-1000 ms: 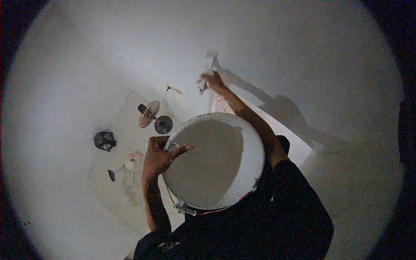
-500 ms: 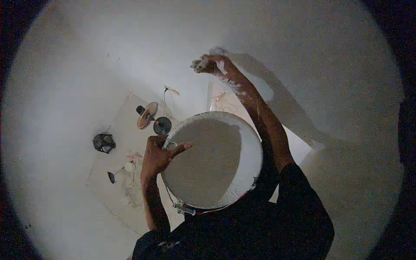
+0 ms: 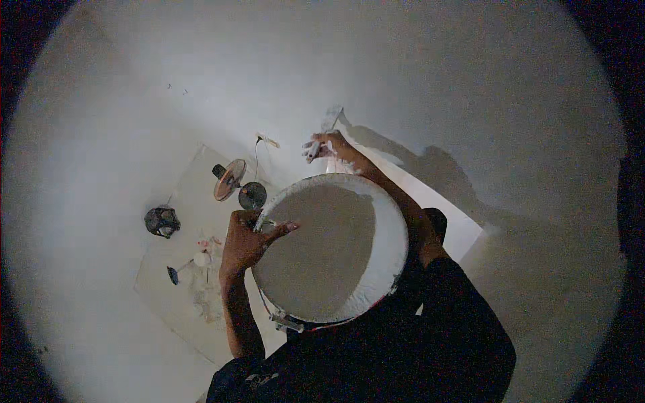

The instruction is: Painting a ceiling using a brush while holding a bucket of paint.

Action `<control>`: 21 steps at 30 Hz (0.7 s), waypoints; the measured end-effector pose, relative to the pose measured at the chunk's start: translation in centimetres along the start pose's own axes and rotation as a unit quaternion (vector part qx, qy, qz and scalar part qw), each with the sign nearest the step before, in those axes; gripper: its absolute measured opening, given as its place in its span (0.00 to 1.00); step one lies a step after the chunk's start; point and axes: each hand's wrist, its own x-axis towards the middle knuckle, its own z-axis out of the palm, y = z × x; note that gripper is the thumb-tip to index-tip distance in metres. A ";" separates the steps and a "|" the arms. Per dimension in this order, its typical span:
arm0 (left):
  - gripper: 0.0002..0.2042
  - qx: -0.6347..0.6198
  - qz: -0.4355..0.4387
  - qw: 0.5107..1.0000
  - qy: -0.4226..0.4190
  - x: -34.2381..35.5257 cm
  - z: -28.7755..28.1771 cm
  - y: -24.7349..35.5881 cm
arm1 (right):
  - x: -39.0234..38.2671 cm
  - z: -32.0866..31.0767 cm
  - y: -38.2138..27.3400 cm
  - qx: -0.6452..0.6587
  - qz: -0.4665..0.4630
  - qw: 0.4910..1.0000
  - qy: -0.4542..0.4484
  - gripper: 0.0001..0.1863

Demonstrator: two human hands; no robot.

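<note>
A round white bucket (image 3: 388,269) stands in front of my body, with smooth greyish-white paste (image 3: 316,255) inside. My left hand (image 3: 250,243) grips its left rim, the thumb over the inner edge and the fingers outside. Beyond the far rim, my right hand (image 3: 324,146) is closed round a putty knife (image 3: 332,117), whose pale blade points up next to the white wall. White smears cover the right fingers and wrist. The bucket's wire handle (image 3: 285,324) hangs at its near left side.
Left of the bucket, a pale floor (image 3: 175,295) bears a stand-like object with a brown disc (image 3: 230,180), a dark round disc (image 3: 252,195), a black openwork object (image 3: 162,221) and small scattered bits. A cable hangs from a wall fitting (image 3: 268,140).
My right hand has come down and nearer to the bucket, and the putty knife's blade now shows above it. My left hand and the bucket have stayed nearly still.
</note>
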 end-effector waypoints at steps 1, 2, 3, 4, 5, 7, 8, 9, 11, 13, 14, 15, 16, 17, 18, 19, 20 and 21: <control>0.41 -0.021 0.003 1.000 -0.008 0.1 0.0 0.6 | -0.7 -0.2 -0.6 -0.003 -0.004 1.000 0.006 0.21; 0.41 -0.022 0.008 1.000 -0.012 0.1 -0.3 1.5 | -1.4 -0.5 -1.3 -0.040 -0.049 0.998 -0.027 0.22; 0.41 -0.057 -0.002 0.997 -0.058 -0.1 -0.8 2.8 | -2.3 -0.8 -2.1 -0.077 -0.094 0.991 -0.059 0.23; 0.41 -0.091 -0.017 0.991 -0.099 -0.4 -1.1 3.5 | -2.8 -0.7 -2.9 -0.112 -0.136 0.980 -0.097 0.24; 0.41 -0.091 -0.015 0.991 -0.099 -0.4 -1.0 3.4 | -3.3 -0.6 -3.7 -0.147 -0.178 0.964 -0.134 0.24; 0.39 -0.064 -0.006 0.997 -0.051 -0.1 -0.4 1.8 | -3.7 1.5 -5.5 -0.146 -0.170 0.963 -0.151 0.27; 0.39 -0.064 -0.013 0.997 -0.044 0.0 0.0 0.8 | -3.8 3.2 -6.7 -0.109 -0.120 0.978 -0.129 0.28; 0.39 -0.049 0.012 0.998 -0.025 -0.1 0.2 1.1 | -5.4 3.8 -8.9 -0.031 -0.194 0.965 -0.174 0.29; 0.38 -0.031 0.023 0.999 0.007 0.0 0.7 0.5 | -5.9 4.3 -11.5 -0.074 -0.111 0.982 -0.135 0.29; 0.30 -0.084 0.086 0.992 0.042 -0.2 0.8 0.8 | -8.3 6.5 -15.6 -0.119 -0.028 0.989 -0.088 0.29; 0.30 -0.084 0.084 0.992 0.042 -0.5 0.5 1.3 | -10.6 9.4 -18.2 -0.196 0.003 0.981 0.007 0.28; 0.28 -0.113 0.079 0.990 -0.009 -0.7 0.0 2.2 | -12.7 11.1 -19.6 -0.271 0.033 0.957 0.104 0.27; 0.27 -0.140 0.074 0.986 -0.059 -0.4 -0.1 2.5 | -14.0 10.9 -19.4 -0.361 -0.022 0.921 0.147 0.25; 0.27 -0.142 0.071 0.986 -0.059 -0.2 0.0 2.3 | -15.3 11.2 -19.4 -0.447 -0.073 0.872 0.185 0.24; 0.26 -0.128 0.092 0.987 -0.034 0.0 0.2 2.0 | -17.3 12.0 -19.5 -0.501 -0.069 0.835 0.216 0.23; 0.26 -0.115 0.116 0.986 -0.013 0.1 0.2 2.0 | -19.8 13.8 -20.3 -0.554 -0.064 0.792 0.248 0.23; 0.26 -0.117 0.115 0.986 -0.018 0.1 0.3 2.2 | -22.3 15.2 -20.7 -0.523 -0.028 0.812 0.258 0.22; 0.26 -0.135 0.098 0.986 -0.012 0.0 0.3 2.3 | -24.2 16.4 -20.6 -0.489 0.010 0.833 0.261 0.21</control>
